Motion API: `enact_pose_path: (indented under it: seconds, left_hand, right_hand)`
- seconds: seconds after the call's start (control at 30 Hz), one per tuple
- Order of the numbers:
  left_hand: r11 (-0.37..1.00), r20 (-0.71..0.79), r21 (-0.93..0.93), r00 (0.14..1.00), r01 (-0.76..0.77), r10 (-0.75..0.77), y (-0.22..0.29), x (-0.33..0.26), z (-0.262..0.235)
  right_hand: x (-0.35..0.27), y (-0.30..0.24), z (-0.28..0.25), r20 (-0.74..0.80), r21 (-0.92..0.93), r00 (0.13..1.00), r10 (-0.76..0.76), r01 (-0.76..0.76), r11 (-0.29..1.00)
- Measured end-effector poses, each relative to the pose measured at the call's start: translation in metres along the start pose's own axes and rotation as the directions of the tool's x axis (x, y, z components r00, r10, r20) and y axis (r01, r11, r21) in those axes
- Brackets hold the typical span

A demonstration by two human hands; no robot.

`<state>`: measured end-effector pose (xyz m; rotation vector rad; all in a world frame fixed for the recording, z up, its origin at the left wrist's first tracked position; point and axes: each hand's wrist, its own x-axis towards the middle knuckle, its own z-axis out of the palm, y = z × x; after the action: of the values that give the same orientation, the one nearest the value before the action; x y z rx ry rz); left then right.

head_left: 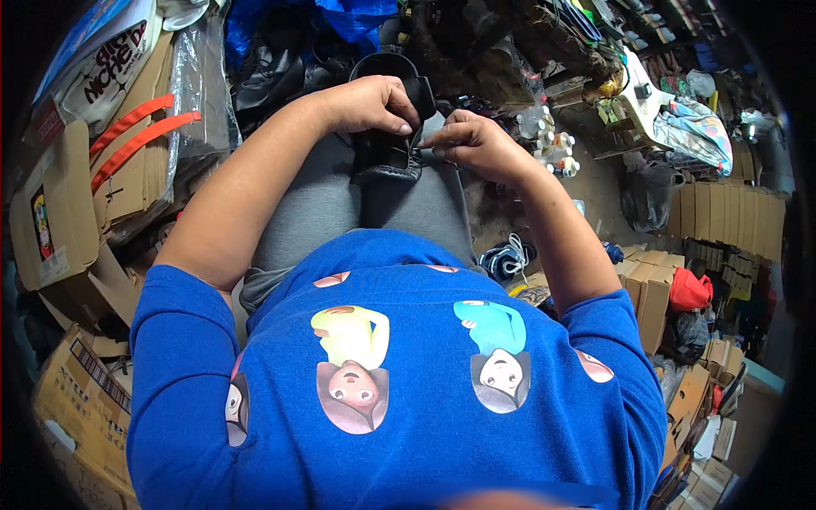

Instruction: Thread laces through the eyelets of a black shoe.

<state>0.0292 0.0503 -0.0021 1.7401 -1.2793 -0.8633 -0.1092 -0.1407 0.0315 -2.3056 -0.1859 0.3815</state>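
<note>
A black leather shoe (381, 158) rests between my thighs, over my grey trousers, its open top away from me. My left hand (374, 104) lies across the shoe from the left, fingers curled over its upper and thumb pressed to it. My right hand (478, 146) is at the shoe's right edge, fingertips bent together toward the stitched side. Whatever those fingertips pinch, if anything, is too small to tell. The shoe's inside is partly hidden by my left hand.
Cardboard boxes (59, 212) with two orange straps (144, 140) stand on the left. More dark shoes (276, 76) lie ahead beside blue plastic (357, 21). To the right are small white bottles (557, 151), a coil of cord (507, 257), a red bag (690, 290) and stacked cartons (646, 293).
</note>
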Motion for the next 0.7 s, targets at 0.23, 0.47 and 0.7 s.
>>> enact_pose_path:
  seconds: [0.23, 0.47, 0.7]
  left_hand:
    - [0.995, 0.011, 0.101, 1.0, -0.008, 0.007, 0.001, -0.002, 0.001]
    - [0.993, -0.158, 0.092, 0.986, 0.067, -0.052, 0.008, -0.011, 0.003]
    - [0.994, -0.025, -0.05, 0.994, 0.101, -0.102, 0.006, 0.001, 0.004]
  right_hand:
    - [0.006, 0.008, 0.017, -0.021, 0.282, 0.998, 0.058, -0.05, 0.958]
    - [0.007, -0.021, 0.0, -0.055, -0.358, 0.969, -0.242, 0.207, 0.911]
    - [0.008, 0.009, 0.008, -0.062, -0.019, 0.989, -0.134, 0.133, 0.991]
